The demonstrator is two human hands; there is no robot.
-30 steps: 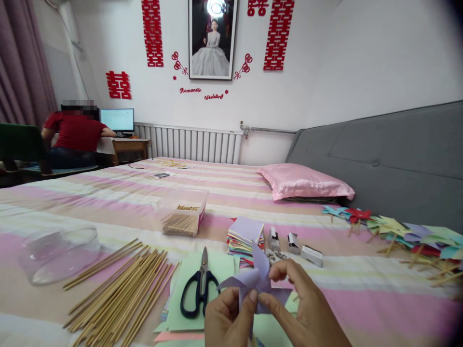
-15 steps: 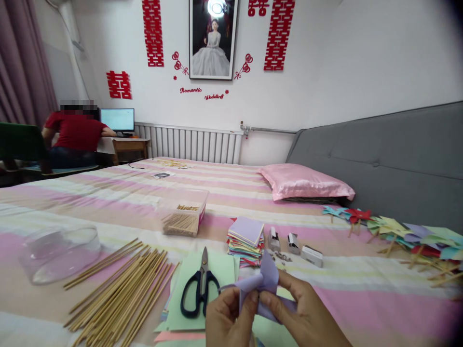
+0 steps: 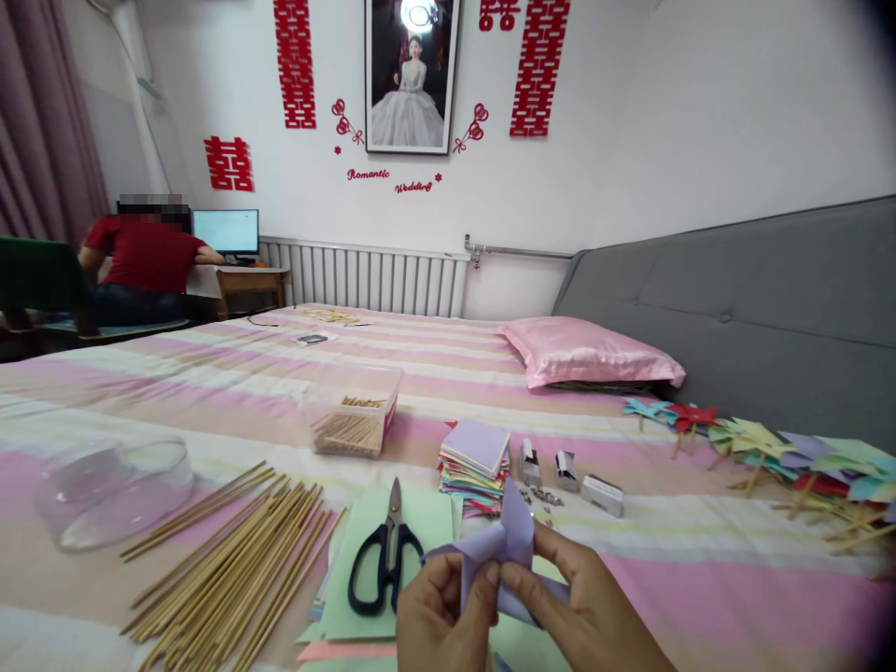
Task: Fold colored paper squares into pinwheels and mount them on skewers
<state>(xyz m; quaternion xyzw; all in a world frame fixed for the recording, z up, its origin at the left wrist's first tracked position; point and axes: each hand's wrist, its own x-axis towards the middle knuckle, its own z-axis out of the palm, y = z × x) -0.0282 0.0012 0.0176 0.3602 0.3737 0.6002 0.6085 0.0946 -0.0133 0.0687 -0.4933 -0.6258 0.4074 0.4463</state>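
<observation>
Between my two hands is a lilac paper pinwheel [image 3: 516, 523], its corners folded in toward the middle. My left hand [image 3: 444, 607] pinches it from the left, thumb near the centre. From the other side my right hand [image 3: 567, 593] grips it, thumb also pressed close to the centre. Just left of my hands, scissors [image 3: 386, 551] with dark handles lie closed on pale green paper sheets [image 3: 438, 513]. Behind the pinwheel stands a stack of small coloured paper squares [image 3: 480, 448], with small metal pins [image 3: 542, 496] beside it.
Wooden sticks [image 3: 238, 569] lie in a pile at left, near a clear plastic lid [image 3: 116, 490]. A clear box [image 3: 357, 411] holds short sticks. Small boxes [image 3: 602, 496] sit right of the stack. Finished pinwheels [image 3: 812, 457] line the right side. A pink pillow [image 3: 592, 353] lies behind. A person [image 3: 144, 257] sits at a desk.
The pinwheel and both hands have barely shifted. The upper lilac flap is folded a little further in toward the middle. Nothing else has visibly moved.
</observation>
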